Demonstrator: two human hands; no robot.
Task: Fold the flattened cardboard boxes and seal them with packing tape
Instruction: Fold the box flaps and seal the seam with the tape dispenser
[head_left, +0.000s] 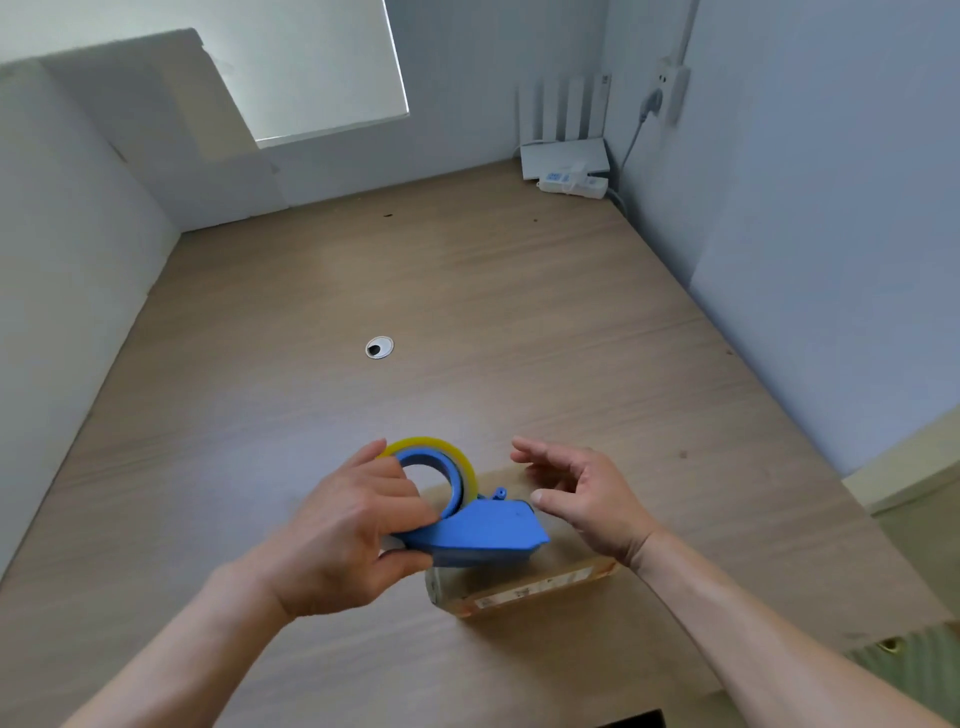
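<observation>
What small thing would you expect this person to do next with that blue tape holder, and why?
Probably set the right hand on the cardboard box to steady it. The left hand grips the blue tape dispenser just over the box, while the right hand hovers open beside it, holding nothing, so taping looks about to start.

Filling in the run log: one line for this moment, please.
left hand: grips tape dispenser | right hand: open, beside dispenser | cardboard box: below dispenser, on desk
</observation>
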